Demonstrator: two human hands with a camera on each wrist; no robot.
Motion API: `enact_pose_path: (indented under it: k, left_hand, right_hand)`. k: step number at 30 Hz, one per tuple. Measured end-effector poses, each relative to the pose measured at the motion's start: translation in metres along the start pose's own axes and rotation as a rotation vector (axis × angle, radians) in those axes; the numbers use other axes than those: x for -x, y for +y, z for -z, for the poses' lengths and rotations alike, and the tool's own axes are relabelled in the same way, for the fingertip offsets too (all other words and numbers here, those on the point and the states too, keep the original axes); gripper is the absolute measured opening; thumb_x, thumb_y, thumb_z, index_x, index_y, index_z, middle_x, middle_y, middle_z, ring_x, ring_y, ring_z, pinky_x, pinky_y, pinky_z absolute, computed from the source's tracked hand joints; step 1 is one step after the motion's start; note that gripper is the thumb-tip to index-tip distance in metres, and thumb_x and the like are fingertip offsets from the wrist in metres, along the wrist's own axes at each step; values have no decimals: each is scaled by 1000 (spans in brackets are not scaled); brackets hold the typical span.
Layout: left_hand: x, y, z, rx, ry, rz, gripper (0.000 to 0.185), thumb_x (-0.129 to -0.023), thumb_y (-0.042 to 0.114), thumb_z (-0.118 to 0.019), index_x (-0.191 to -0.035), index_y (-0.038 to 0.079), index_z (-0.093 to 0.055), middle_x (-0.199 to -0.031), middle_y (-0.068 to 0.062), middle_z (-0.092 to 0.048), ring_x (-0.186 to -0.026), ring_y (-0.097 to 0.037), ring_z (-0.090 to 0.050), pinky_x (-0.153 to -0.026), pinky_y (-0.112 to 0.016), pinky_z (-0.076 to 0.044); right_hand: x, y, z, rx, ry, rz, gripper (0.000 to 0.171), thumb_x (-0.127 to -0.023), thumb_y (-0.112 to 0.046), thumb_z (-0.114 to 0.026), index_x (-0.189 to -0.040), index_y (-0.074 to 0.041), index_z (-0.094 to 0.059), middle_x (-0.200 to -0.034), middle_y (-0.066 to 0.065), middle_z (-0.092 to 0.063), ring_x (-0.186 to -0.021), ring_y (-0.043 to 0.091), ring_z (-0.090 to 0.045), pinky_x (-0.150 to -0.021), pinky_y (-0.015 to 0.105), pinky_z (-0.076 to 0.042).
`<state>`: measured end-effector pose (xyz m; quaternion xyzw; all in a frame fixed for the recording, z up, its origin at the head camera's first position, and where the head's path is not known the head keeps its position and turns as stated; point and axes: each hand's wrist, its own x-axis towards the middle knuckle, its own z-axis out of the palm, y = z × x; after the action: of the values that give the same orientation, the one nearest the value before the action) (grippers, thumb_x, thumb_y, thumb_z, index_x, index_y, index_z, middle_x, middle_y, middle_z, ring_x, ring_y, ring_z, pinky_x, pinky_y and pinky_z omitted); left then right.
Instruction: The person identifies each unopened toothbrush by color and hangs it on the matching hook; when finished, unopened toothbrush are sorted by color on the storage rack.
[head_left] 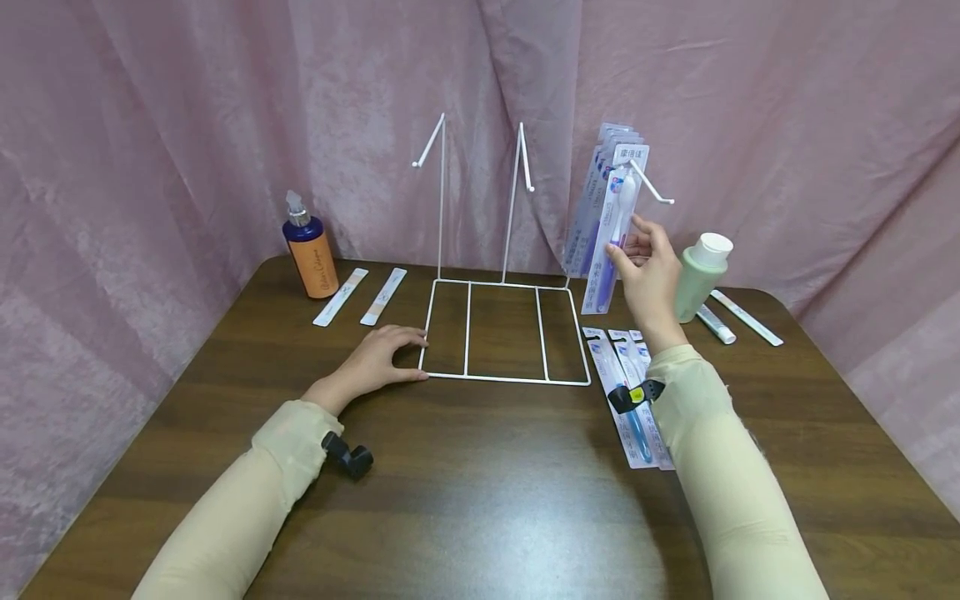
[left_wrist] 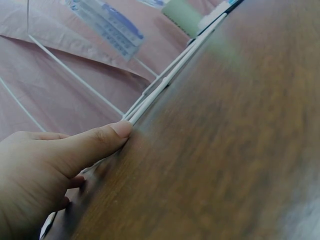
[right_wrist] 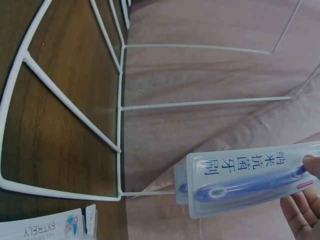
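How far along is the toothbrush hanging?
Done: several packs hang on the right hook of the rack. In hand: right hand pinches a purple pack, seemingly on that same hook; left hand holds the rack. Remaining: probably the loose packs on the table; left hook and middle hook are bare.

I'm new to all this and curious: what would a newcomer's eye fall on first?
Probably the white wire rack at the middle of the wooden table, with packaged toothbrushes hanging at its right end. There the right hand pinches the front pack, while the left hand touches the rack's front left corner. The orange-and-blue pump bottle stands out at the back left.
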<state>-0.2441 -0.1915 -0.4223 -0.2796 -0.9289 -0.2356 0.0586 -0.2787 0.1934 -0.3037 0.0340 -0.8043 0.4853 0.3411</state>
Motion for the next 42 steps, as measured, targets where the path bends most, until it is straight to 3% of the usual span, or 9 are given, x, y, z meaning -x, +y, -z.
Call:
enact_pose_path:
  k: [15,26,35,42]
  left_hand:
    - [0,0,0,-5,-1,2,54,-76,39,-80,-119,11,-65,-137,-9,-58,-128,-33,-49,-107,-57,-33]
    - [0,-1,0,-14,-12,1,55,-76,41,-79,-120,12,-65,-137,-9,-58,-127,-32,-49,-107,-56,-34]
    - [-1,1,1,-3,-19,18,55,-76,41,-79,-121,11,-65,-138,-9,-57,-129,-32,-48,-109,-56,-31]
    - [-1,1,0,6,-18,20,55,-76,40,-79,-120,11,-65,-138,-8,-56,-129,-32,-47,-109,-55,-31]
  right_hand:
    - [-14,7,-11,-4,-34,-37,52,-86,-15,-72,-134,-7,-53,-108,17,-66,-83,-2,-55,-82,14,-51]
    - [-20,9,-11,30,-78,-49,53,-85,-14,-72,-134,-5,-51,-106,18,-67,-77,-6,-53,-80,13,-51]
    - [-25,10,6,50,-126,-37,51,-87,-16,-72,-132,-4,-53,-110,21,-67,-80,-7,-53,-82,15,-50]
    - [-25,1,31,179,-176,-17,50,-88,-21,-70,-133,-5,-54,-113,18,-67,-84,-3,-54,-82,15,-48]
